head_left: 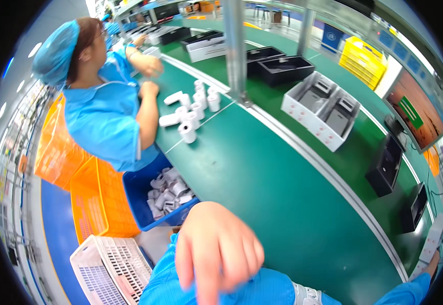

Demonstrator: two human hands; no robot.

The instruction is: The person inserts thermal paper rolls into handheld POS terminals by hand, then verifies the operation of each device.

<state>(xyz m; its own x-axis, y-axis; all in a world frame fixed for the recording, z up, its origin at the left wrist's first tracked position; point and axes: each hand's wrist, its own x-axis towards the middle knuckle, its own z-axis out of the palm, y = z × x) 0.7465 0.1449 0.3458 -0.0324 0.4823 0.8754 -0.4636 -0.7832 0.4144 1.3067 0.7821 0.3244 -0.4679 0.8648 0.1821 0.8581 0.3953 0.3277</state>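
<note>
My left hand (220, 246) is at the lower middle, over my blue sleeve. Its index finger stretches downward, blurred, while the other fingers bend loosely; nothing shows in them. Far out at the lower right, my right hand (431, 264) grips the near end of a narrow white box (431, 240) with red marks. Part of that hand is cut off by the dark rim. Just beyond my left hand, a blue bin (139, 206) holds many white cylindrical parts (168, 190). A grey-white piece (308, 295) lies against blue cloth at the bottom edge.
A co-worker (104, 96) in a blue cap stands at the left, near a cluster of white cylinders (187, 131) on the green table (262, 173). White boxes (310, 119) and black trays (387, 165) line the belt beyond a metal post (235, 51). Orange crates (94, 203) and a white basket (104, 269) stand left.
</note>
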